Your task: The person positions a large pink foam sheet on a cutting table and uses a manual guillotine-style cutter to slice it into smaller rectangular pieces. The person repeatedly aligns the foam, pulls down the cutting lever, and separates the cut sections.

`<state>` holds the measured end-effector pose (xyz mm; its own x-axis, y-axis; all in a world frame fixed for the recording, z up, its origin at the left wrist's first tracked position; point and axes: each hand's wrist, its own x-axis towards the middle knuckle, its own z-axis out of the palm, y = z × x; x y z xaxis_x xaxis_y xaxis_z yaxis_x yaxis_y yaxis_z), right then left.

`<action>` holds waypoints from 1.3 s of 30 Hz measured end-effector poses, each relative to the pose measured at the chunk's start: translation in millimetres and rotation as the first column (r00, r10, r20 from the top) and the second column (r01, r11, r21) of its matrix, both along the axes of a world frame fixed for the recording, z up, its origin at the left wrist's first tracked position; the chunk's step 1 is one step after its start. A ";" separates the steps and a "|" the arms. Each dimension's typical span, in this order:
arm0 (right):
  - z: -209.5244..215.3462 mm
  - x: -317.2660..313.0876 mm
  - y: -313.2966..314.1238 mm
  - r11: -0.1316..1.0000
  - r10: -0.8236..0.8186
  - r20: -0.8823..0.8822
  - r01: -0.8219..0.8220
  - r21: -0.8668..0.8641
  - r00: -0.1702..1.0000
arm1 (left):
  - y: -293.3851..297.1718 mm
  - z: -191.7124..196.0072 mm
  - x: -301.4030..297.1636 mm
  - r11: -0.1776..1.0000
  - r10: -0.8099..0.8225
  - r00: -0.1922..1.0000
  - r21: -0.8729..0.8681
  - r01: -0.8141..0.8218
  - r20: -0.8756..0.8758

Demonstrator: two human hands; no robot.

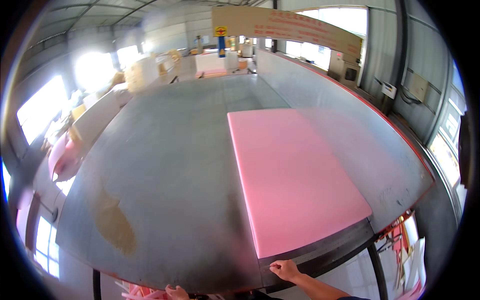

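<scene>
A thick pink foam sheet [300, 175] lies flat on the right half of a large grey metal table [165, 150]. My right hand [285, 270] is just below the sheet's near left corner, over the dark strip [320, 250] along the table's front. Its fingers are curled together; whatever they may hold is too small to make out. At the lower edge of the view, my left hand [176, 292] is by the table's front edge with curled fingers. Part of that hand is cut off, and its grip is hidden.
A raised metal fence [320, 75] with a red top edge runs along the table's right side. Above the far end spans a brown board [285, 27]. Foam blocks [142, 72] are stacked at the back left. Pink offcuts [142, 291] lie below the front edge.
</scene>
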<state>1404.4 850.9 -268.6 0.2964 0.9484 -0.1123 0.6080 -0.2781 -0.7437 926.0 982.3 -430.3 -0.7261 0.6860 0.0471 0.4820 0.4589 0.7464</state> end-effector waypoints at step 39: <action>-99.2 435.2 -513.6 0.472 -0.877 -0.201 0.861 -0.190 0.436 | -311.4 76.8 845.0 -0.485 -0.854 -0.498 -0.116 0.867 -0.149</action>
<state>1839.6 337.4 -367.8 0.9166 0.1977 -0.3475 -0.1684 -0.5973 -0.7842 1770.9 670.9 -353.5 0.9574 0.2789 0.0749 0.1779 -0.7739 0.6078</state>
